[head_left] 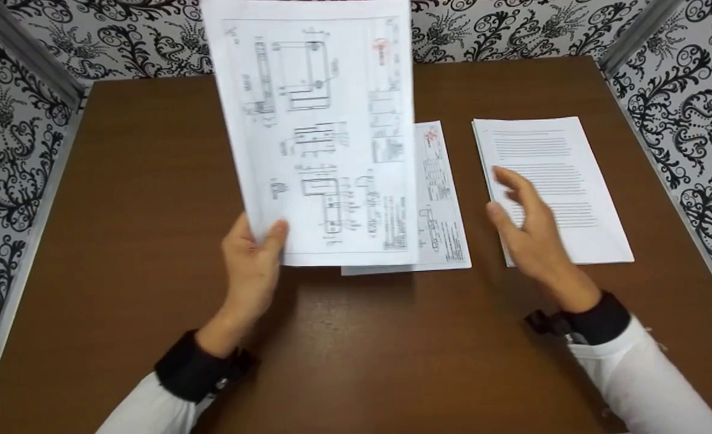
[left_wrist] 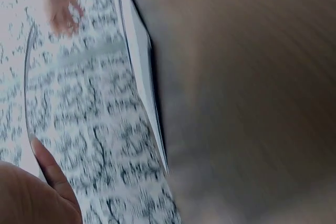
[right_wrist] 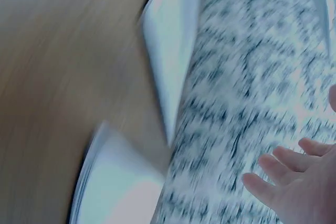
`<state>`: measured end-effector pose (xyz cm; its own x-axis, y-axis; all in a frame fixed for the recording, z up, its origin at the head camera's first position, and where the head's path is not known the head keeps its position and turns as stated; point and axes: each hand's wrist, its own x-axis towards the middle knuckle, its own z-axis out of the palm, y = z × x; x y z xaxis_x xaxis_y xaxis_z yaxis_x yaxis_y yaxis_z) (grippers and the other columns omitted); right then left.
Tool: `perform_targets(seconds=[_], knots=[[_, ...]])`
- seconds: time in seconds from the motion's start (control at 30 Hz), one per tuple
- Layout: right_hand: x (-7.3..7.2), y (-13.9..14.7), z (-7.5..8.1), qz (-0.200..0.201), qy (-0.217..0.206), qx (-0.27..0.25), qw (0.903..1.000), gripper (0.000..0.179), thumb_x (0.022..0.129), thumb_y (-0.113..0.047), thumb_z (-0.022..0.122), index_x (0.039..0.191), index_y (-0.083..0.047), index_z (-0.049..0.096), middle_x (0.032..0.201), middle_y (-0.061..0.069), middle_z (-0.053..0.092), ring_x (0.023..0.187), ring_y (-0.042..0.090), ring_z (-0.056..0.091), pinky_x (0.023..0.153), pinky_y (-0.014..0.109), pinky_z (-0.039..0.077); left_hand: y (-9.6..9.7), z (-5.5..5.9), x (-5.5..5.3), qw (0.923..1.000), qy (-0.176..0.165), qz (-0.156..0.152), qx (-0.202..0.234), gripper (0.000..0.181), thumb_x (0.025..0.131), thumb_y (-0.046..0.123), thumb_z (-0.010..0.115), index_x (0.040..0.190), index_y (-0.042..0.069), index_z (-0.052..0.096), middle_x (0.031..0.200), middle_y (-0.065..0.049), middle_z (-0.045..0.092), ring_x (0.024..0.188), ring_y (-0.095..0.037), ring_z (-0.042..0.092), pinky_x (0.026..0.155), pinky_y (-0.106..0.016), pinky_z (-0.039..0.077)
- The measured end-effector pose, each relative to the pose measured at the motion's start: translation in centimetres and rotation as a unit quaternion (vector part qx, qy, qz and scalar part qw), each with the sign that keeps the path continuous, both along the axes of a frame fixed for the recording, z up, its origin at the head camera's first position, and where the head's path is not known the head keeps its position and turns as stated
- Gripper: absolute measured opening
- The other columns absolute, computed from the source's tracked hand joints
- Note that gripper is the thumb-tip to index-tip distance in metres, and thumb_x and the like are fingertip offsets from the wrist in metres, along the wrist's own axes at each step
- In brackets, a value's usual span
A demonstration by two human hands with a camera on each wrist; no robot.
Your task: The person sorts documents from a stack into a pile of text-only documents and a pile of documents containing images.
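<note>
In the head view my left hand (head_left: 250, 265) pinches the lower left corner of a paper sheet (head_left: 343, 150) printed with technical drawings. The sheet is raised off the table and partly covers a second pile of drawing sheets (head_left: 443, 199) lying beneath it. My right hand (head_left: 533, 232) hovers over the left edge of a stack of text pages (head_left: 591, 181), its fingers spread and slightly bent, holding nothing. The left wrist view shows the left thumb or finger (left_wrist: 52, 174) against the edge of the held sheet. Loose fingers of the right hand (right_wrist: 299, 174) show in the right wrist view.
Both paper piles lie on a brown wooden table (head_left: 151, 181). Panels with a black and white floral pattern (head_left: 24, 126) rise behind and along both sides. Black bands (head_left: 196, 366) circle both wrists.
</note>
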<state>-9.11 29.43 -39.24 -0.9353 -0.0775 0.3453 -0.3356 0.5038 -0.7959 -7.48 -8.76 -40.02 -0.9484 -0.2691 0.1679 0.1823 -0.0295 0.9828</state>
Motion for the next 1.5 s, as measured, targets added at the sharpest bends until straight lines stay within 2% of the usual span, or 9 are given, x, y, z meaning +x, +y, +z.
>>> perform_targets(seconds=[0.2, 0.33, 0.43, 0.57, 0.77, 0.9, 1.1, 1.3, 1.5], knots=[[1.1, -5.0, 0.5, 0.077, -0.048, -0.074, 0.9931, 0.050, 0.106, -0.003, 0.053, 0.152, 0.009, 0.039, 0.147, 0.023, 0.055, 0.135, 0.029, 0.054, 0.111, 0.031, 0.044, 3.4, 0.0, -0.1, 0.9988, 0.003, -0.038, 0.030, 0.039, 0.095, -0.013, 0.061, 0.134, -0.009, 0.063, 0.127, -0.023, 0.071, 0.104, -0.031, 0.073, 0.081, -0.038, 0.063], [1.8, -6.1, 0.9, 0.077, -0.072, -0.148, 0.9833, 0.043, 0.112, -0.011, 0.041, 0.149, 0.011, 0.042, 0.133, 0.021, 0.063, 0.117, 0.024, 0.065, 0.095, 0.028, 0.054, 5.0, 0.0, -0.1, 0.9980, 0.001, -0.051, 0.038, 0.039, 0.096, -0.013, 0.060, 0.135, -0.008, 0.062, 0.127, -0.022, 0.071, 0.104, -0.031, 0.073, 0.080, -0.038, 0.063], [2.1, -6.3, 1.2, 0.078, -0.076, -0.232, 0.9667, 0.045, 0.114, -0.021, 0.036, 0.142, 0.013, 0.047, 0.120, 0.018, 0.069, 0.101, 0.022, 0.069, 0.082, 0.028, 0.057, 5.8, 0.0, -0.2, 0.9976, 0.000, -0.056, 0.041, 0.039, 0.097, -0.012, 0.059, 0.135, -0.009, 0.062, 0.126, -0.022, 0.071, 0.103, -0.030, 0.073, 0.079, -0.037, 0.063], [1.9, -6.5, 1.2, 0.055, -0.080, -0.271, 0.9577, 0.041, 0.113, -0.021, 0.045, 0.136, 0.012, 0.052, 0.111, 0.013, 0.074, 0.093, 0.020, 0.072, 0.076, 0.028, 0.059, 6.6, 0.0, -0.4, 0.9971, 0.002, -0.057, 0.051, 0.039, 0.097, -0.013, 0.058, 0.135, -0.009, 0.061, 0.126, -0.024, 0.071, 0.102, -0.030, 0.072, 0.078, -0.037, 0.063], [1.6, -6.6, 0.7, -0.031, -0.100, -0.208, 0.9725, 0.034, 0.104, -0.006, 0.062, 0.136, 0.003, 0.053, 0.110, 0.013, 0.074, 0.088, 0.022, 0.076, 0.071, 0.031, 0.061, 7.8, -0.2, -0.7, 0.9930, 0.003, -0.104, 0.056, 0.039, 0.098, -0.013, 0.057, 0.136, -0.011, 0.059, 0.128, -0.025, 0.069, 0.101, -0.031, 0.072, 0.081, -0.039, 0.063], [1.1, -6.0, 0.0, -0.065, -0.097, -0.163, 0.9798, 0.031, 0.106, -0.007, 0.060, 0.134, 0.003, 0.054, 0.110, 0.015, 0.073, 0.086, 0.020, 0.075, 0.069, 0.030, 0.061, 7.9, -0.3, -1.1, 0.9873, -0.002, -0.158, 0.015, 0.035, 0.101, -0.008, 0.055, 0.136, -0.011, 0.057, 0.124, -0.025, 0.070, 0.095, -0.027, 0.072, 0.078, -0.040, 0.062], [0.3, -4.6, -1.3, -0.074, -0.129, -0.097, 0.9841, 0.036, 0.111, -0.015, 0.050, 0.140, 0.005, 0.049, 0.114, 0.019, 0.070, 0.087, 0.017, 0.072, 0.069, 0.026, 0.059, 7.1, -0.7, -1.7, 0.9753, -0.074, -0.205, -0.035, 0.027, 0.102, -0.005, 0.056, 0.129, -0.009, 0.056, 0.091, -0.021, 0.072, 0.055, -0.018, 0.063, 0.043, -0.036, 0.053], [-0.3, -3.9, -1.9, -0.057, -0.182, -0.043, 0.9806, 0.040, 0.113, -0.018, 0.042, 0.145, 0.007, 0.044, 0.117, 0.023, 0.068, 0.092, 0.023, 0.070, 0.071, 0.025, 0.057, 6.3, -1.0, -2.1, 0.9644, -0.148, -0.208, -0.070, 0.033, 0.096, -0.009, 0.061, 0.129, -0.013, 0.060, 0.071, -0.008, 0.059, 0.049, -0.014, 0.058, 0.044, -0.025, 0.051], [-0.7, -3.9, -2.5, -0.046, -0.211, 0.002, 0.9763, 0.042, 0.114, -0.018, 0.039, 0.145, 0.009, 0.043, 0.109, 0.023, 0.066, 0.088, 0.026, 0.066, 0.069, 0.025, 0.054, 5.9, -1.2, -2.2, 0.9523, -0.180, -0.226, -0.099, 0.042, 0.093, -0.013, 0.060, 0.135, -0.017, 0.056, 0.067, -0.005, 0.056, 0.047, -0.013, 0.058, 0.044, -0.024, 0.052]])
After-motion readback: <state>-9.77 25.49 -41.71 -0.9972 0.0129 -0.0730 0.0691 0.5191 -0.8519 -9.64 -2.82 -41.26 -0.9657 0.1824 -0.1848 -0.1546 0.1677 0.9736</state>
